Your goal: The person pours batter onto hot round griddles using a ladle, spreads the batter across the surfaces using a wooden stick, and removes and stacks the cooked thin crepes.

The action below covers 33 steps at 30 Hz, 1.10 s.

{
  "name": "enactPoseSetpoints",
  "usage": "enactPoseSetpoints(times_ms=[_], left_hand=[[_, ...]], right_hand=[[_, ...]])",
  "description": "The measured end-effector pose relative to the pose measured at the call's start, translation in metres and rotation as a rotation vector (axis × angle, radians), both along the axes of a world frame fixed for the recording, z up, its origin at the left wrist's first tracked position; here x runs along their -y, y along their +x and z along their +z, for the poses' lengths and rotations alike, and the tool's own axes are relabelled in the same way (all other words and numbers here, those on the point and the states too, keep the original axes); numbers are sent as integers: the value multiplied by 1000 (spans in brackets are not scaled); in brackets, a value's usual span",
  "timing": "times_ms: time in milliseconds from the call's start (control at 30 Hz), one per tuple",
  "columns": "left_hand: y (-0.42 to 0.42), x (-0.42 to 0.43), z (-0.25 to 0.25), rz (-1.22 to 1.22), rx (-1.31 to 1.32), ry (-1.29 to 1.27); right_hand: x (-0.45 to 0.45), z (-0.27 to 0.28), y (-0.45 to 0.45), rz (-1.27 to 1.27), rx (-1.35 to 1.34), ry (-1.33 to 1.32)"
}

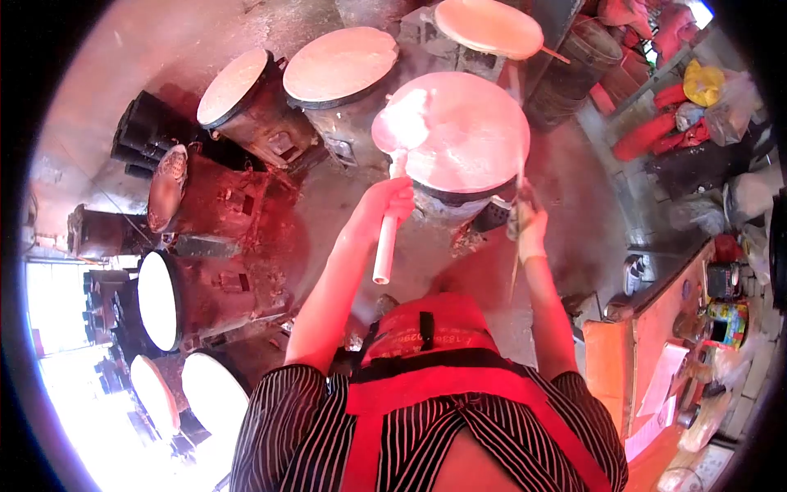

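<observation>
My left hand is closed round the pale handle of a ladle. The ladle's bowl, with white batter glaring in the light, is over the left part of a round griddle coated with a pale layer. To the right of that griddle, my right hand grips a long thin stick, which runs up along the griddle's right edge and down below the hand. The stick's upper end is blurred. Something dark and hard to make out covers part of my right hand.
More round-topped stoves curve round the left side. A round board with a handle lies behind the griddle. At the right are an orange cabinet, papers, jars and plastic bags. Black cylinders are stacked at the left.
</observation>
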<state>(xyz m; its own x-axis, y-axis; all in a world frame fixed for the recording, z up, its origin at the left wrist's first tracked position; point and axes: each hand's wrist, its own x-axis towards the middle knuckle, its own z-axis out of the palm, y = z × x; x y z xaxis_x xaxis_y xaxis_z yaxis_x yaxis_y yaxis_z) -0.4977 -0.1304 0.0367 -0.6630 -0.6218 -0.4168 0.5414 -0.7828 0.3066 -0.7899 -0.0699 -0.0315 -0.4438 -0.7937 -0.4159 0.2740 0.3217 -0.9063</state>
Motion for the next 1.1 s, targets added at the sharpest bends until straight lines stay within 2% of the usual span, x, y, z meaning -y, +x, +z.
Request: enactPoseSetpoints(times_ms=[67,133,167,200,267,300,333,367,400,433,467,500,533,567,600,633,667,733,800,833,867,900,933,1000,1067,1100], left_hand=[[9,-10,1,19,80,76],[20,-11,2,46,95,151],[28,-18,-9,66,65,204],[35,-30,-19,85,35,265],[52,-57,-28,200,60,309],[62,-69,-34,275,69,326],[76,-81,-56,290,-35,425],[94,-100,-73,337,-146,518],[97,-125,-61,397,149,364],[88,-139,-52,481,462,233],[97,-167,-87,574,541,247],[95,-187,-85,631,633,99],[95,-199,-76,725,668,172],[94,-209,-68,821,705,240],[97,-214,-62,945,623,511],[104,-230,-76,1069,532,459],[96,-225,-74,1152,559,528],[114,-258,-87,1360,335,571],[128,-279,-86,1542,104,550],[136,-289,-86,1618,-53,525],[144,-292,-83,1712,-14,547],[145,-292,-78,1783,32,550],[156,-303,-76,1845,64,563],[176,-321,-75,2020,91,561],[187,-339,-75,2189,132,534],[191,-349,-76,2274,28,490]], right_hand=[[-1,-24,-2,156,-258,-46],[-38,-25,28,278,-620,-262],[-48,-59,28,475,-645,-364],[-61,-53,36,589,-588,-337],[-55,-47,32,639,-664,-295],[-50,-33,18,580,-666,-254],[-43,-15,7,539,-659,-216],[-37,-35,-7,402,-582,-306],[-35,-23,-7,421,-598,-59],[-27,-41,-12,516,-648,-213],[-34,-60,-12,607,-682,-369],[-37,-69,-3,725,-664,-275],[-37,-87,11,827,-497,-389],[-36,-85,36,935,-309,-480],[-19,-77,53,1211,-554,-321],[-4,-86,83,1186,-227,-215],[30,-96,100,1134,82,-89],[57,-109,179,1174,105,-314],[87,-83,257,1427,-317,-500],[97,-72,294,1558,-414,-504],[104,-63,332,1688,-517,-507],[110,-58,363,1773,-636,-620],[94,-38,396,1814,-703,-876],[55,-15,464,1942,-727,-984],[20,-25,523,2011,-820,-1248],[2,-30,554,2048,-819,-1335]])
